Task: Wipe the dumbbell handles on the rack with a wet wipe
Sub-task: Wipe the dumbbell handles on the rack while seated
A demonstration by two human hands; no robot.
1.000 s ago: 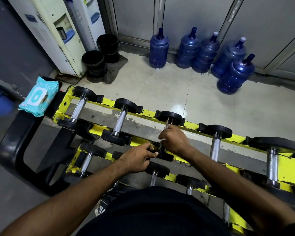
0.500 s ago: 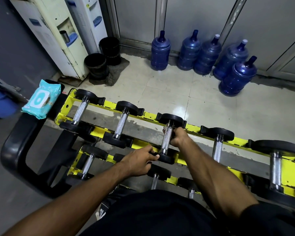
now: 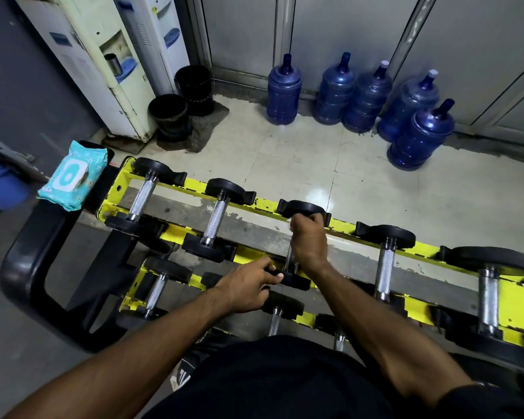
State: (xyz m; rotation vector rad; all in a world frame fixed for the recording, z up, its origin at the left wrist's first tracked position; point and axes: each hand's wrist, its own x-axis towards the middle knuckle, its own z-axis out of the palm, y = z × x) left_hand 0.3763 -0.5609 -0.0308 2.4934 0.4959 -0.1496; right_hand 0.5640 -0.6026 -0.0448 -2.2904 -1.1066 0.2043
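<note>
Third top-tier dumbbell handle (image 3: 289, 260) on the rack (image 3: 360, 234) is judged mid-wipe. Right hand (image 3: 309, 240) is clamped round its far end, wet wipe (image 3: 291, 223) barely seen. Left hand (image 3: 248, 285) is curled on the near head (image 3: 294, 281). Next, likely: a stroke drawn back, then the fourth handle (image 3: 384, 267).

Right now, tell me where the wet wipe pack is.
Head view, left side: the wet wipe pack lies on the black frame off the left end of the yellow rack.
</note>
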